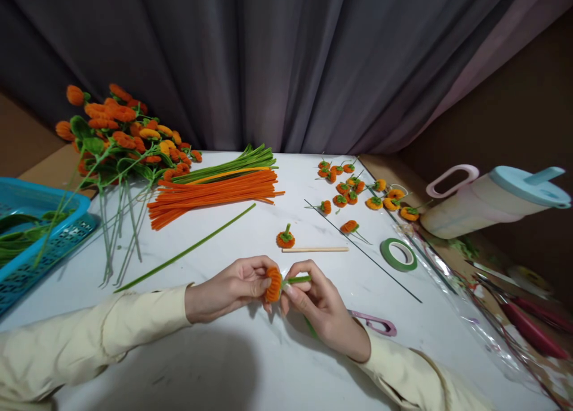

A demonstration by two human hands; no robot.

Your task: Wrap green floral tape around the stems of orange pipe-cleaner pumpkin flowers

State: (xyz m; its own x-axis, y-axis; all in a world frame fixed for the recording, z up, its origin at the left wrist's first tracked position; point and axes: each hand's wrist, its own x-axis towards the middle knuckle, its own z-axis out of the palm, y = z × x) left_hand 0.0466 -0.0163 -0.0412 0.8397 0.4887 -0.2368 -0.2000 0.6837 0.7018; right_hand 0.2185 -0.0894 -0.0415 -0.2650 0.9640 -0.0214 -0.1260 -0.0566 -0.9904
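Low over the white table, my left hand (239, 288) pinches an orange chenille flower head (273, 284) between thumb and fingers. Right beside it my right hand (319, 303) is closed on a green pipe cleaner (299, 279) at the flower's base; a bit of green also shows beneath that hand. Whether the pipe cleaner is fixed to the flower is hidden by the fingers. Just beyond my hands sits another orange flower head (285, 238) with a green top, beside a thin wooden stick (315, 250). A pink tool with a looped handle (380, 325) lies partly behind my right wrist.
Orange pipe cleaners (215, 195) and green ones (244, 162) lie beyond, with finished flowers (119, 121) and a blue basket (67, 217) at left. Right are several small flower heads (351, 198), green tape (398, 254), a dark wire (362, 250), red-handled pliers (532, 327) and a tumbler (487, 202).
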